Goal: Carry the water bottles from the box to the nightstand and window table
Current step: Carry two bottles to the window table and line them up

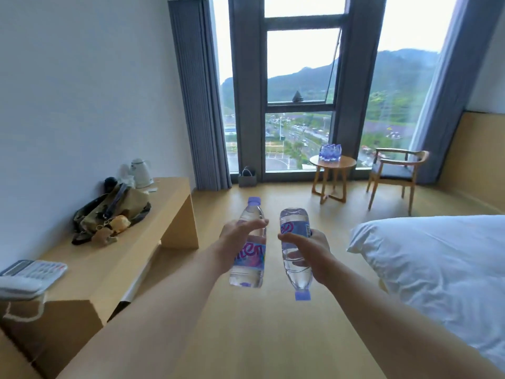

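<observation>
My left hand grips a clear water bottle with a purple cap, held upright over the floor. My right hand grips a second water bottle, turned cap down. Both are held out in front of me at the middle of the view. Far ahead by the window stands the small round wooden window table, with several water bottles grouped on it. No box and no nightstand are in view.
A long wooden desk runs along the left wall with a phone, a bag and a kettle. A white bed fills the right. A wooden chair stands by the table, a grey bag by the curtain.
</observation>
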Motion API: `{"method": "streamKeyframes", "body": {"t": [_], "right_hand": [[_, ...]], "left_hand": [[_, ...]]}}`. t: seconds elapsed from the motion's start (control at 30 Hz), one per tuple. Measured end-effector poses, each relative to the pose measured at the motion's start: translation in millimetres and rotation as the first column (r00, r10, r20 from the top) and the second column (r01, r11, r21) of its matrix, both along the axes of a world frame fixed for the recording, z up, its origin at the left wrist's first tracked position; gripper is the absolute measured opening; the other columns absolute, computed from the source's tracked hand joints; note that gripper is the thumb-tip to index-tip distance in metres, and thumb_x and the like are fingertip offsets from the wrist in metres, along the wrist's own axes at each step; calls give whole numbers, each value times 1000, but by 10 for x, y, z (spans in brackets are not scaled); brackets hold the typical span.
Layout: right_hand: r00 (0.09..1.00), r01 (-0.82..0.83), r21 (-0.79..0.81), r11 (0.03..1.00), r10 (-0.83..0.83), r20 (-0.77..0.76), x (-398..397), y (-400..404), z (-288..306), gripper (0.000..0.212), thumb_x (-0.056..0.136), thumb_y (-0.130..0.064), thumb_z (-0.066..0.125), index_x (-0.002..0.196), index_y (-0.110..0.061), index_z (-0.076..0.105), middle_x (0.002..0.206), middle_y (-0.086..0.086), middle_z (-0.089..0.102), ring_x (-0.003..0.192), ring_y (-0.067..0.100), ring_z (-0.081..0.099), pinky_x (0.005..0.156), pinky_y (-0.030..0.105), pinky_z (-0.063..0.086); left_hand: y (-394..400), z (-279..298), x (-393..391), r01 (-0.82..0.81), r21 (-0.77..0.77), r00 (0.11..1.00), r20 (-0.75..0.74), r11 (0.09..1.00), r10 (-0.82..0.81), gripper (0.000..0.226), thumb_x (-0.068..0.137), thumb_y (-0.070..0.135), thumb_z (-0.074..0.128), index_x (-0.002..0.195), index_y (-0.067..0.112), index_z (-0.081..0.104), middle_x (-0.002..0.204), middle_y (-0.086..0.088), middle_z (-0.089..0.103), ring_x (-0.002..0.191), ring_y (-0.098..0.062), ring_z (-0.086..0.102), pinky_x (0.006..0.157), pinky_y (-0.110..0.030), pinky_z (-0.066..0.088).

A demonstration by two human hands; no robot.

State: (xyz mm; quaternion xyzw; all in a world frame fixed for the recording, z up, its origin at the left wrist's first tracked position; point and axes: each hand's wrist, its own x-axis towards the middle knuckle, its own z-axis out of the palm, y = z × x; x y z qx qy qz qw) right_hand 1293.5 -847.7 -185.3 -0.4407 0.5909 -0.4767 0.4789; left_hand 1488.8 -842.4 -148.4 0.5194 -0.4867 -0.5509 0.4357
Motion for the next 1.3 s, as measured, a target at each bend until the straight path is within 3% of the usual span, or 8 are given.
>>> {"method": "streamKeyframes", "body": {"t": [0.13,0.23,0.43,0.57,0.7,0.93,1.13,1.3], "right_hand": [[996,87,-16,996,-87,6,-233,-735,96,54,66,-34,93,112,-15,68,104,15,76,93,38,75,90,52,61],[988,150,-27,988,-150,23,-369,-1271,213,57,69,-34,92,116,-14,67,107,15,75,95,38,74,92,52,60],[976,216,-47,975,-214,33,-708,-2187,300,62,72,-35,90,123,-13,64,109,14,74,94,36,74,92,50,60],[968,249,-42,967,-247,50,-1013,-2796,224,61,72,-34,90,122,-13,63,107,13,75,95,37,74,92,51,60],[964,263,-42,964,-260,58,-1415,-3492,103,59,72,-36,90,121,-14,64,107,13,75,96,37,74,92,51,59],[965,258,-32,966,-256,47,-2327,-4938,180,61,75,-32,89,125,-11,62,111,16,72,98,38,72,95,51,59],[972,232,-25,972,-231,41,-2954,-6136,481,64,77,-28,88,129,-8,56,117,18,69,105,39,69,99,54,55],[978,205,32,978,-206,34,-3164,-7053,379,64,76,-27,89,128,-9,57,116,18,69,104,38,70,97,52,57]], "left_hand": [[-907,20,-241,87,-9,996,-15,996,-88,56,73,44,86,113,11,64,90,-12,77,80,-32,76,76,-44,62],[-1537,96,-401,150,15,988,-33,989,-149,55,79,41,83,119,9,62,104,-21,76,92,-40,75,84,-48,60],[-2671,242,-814,228,24,974,-7,973,-228,57,78,45,82,121,14,60,105,-19,76,87,-36,76,76,-43,63],[-3353,191,-1166,261,35,965,8,965,-261,53,78,45,82,115,14,62,82,-11,78,64,-24,75,56,-31,58],[-4125,76,-1620,283,36,959,8,958,-284,49,79,42,83,113,13,62,75,-10,77,58,-23,73,50,-28,56],[-5602,49,-2519,256,33,963,72,966,-258,58,76,46,85,119,16,59,91,-11,79,72,-27,77,64,-35,60],[-6814,243,-3066,199,-6,980,6,980,-199,49,78,44,83,116,19,65,98,-12,78,82,-26,78,76,-42,62],[-7759,136,-3347,190,27,981,23,981,-191,52,78,50,82,117,23,58,101,-8,77,82,-25,78,69,-36,61]]}}
